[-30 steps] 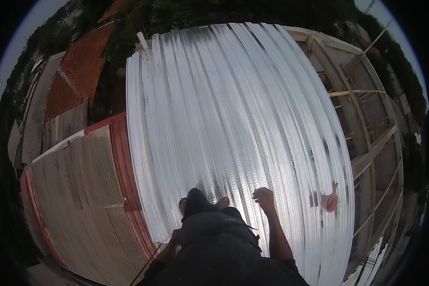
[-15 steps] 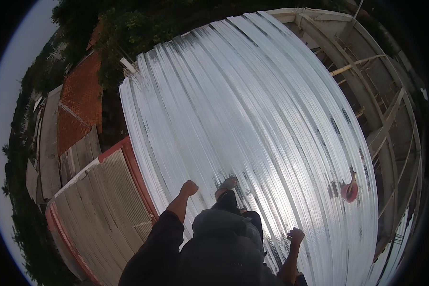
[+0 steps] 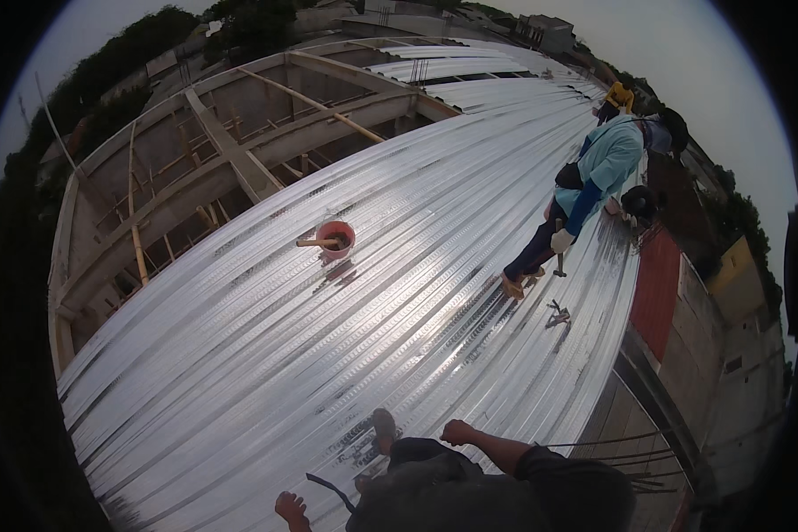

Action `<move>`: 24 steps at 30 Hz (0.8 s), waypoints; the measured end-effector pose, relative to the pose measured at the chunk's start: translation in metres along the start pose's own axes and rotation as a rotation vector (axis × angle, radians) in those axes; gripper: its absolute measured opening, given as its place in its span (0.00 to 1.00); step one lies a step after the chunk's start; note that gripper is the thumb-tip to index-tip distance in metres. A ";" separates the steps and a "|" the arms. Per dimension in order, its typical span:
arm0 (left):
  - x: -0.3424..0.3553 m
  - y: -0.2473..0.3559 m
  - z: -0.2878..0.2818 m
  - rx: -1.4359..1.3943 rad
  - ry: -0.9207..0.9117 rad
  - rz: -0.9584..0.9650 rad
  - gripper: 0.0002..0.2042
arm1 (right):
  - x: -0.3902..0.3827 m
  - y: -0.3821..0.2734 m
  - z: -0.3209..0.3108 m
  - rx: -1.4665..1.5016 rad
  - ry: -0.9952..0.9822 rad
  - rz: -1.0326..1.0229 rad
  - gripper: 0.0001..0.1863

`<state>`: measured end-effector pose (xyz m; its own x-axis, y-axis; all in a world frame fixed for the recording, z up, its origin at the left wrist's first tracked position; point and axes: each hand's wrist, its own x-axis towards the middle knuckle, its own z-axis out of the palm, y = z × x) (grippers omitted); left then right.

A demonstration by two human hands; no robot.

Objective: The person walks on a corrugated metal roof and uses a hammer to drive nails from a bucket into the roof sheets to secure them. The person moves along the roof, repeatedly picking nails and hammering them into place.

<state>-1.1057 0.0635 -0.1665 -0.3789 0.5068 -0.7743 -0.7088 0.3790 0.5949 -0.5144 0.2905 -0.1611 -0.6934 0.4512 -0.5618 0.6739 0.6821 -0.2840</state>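
My left hand (image 3: 291,509) is low at the bottom of the head view, loosely curled with nothing visible in it. My right hand (image 3: 457,433) is forward over the ribbed silver metal roofing (image 3: 266,337), closed in a loose fist, touching nothing visible. My foot (image 3: 384,430) rests on the sheets. Ahead sits a red bucket (image 3: 337,240) with a wooden handle sticking out. A small dark object (image 3: 559,314), too small to identify, lies on the sheets to the right.
A co-worker (image 3: 598,164) in turquoise bends at the right, gloved hand holding a hammer (image 3: 559,262); others (image 3: 618,99) are behind. An open concrete frame with bamboo poles (image 3: 222,133) borders the left roof edge. Lower red roofing (image 3: 656,293) and bars (image 3: 629,457) lie beyond the right edge.
The view has swung round, bringing the co-workers into sight and the bucket from lower right to upper middle. My hands swing alternately; my right hand is now the farther forward.
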 end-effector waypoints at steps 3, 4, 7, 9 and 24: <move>0.012 -0.024 0.109 0.594 0.111 -0.195 0.30 | -0.003 0.030 -0.049 0.675 0.443 0.455 0.14; 0.022 -0.032 0.151 0.681 0.042 -0.249 0.28 | -0.020 0.042 -0.052 0.732 0.554 0.534 0.15; 0.060 -0.027 0.260 0.778 -0.194 -0.262 0.24 | -0.049 0.077 -0.068 0.781 0.722 0.682 0.15; 0.094 -0.003 0.326 0.740 -0.366 -0.210 0.21 | -0.066 0.100 -0.061 0.620 0.592 0.721 0.10; 0.239 0.105 0.511 0.952 -0.658 -0.445 0.08 | -0.125 0.121 -0.006 0.467 0.423 1.066 0.13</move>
<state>-0.9669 0.6207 -0.1788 0.3494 0.3777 -0.8575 0.1191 0.8898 0.4405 -0.3475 0.3205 -0.1206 0.2875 0.8646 -0.4121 0.9185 -0.3709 -0.1373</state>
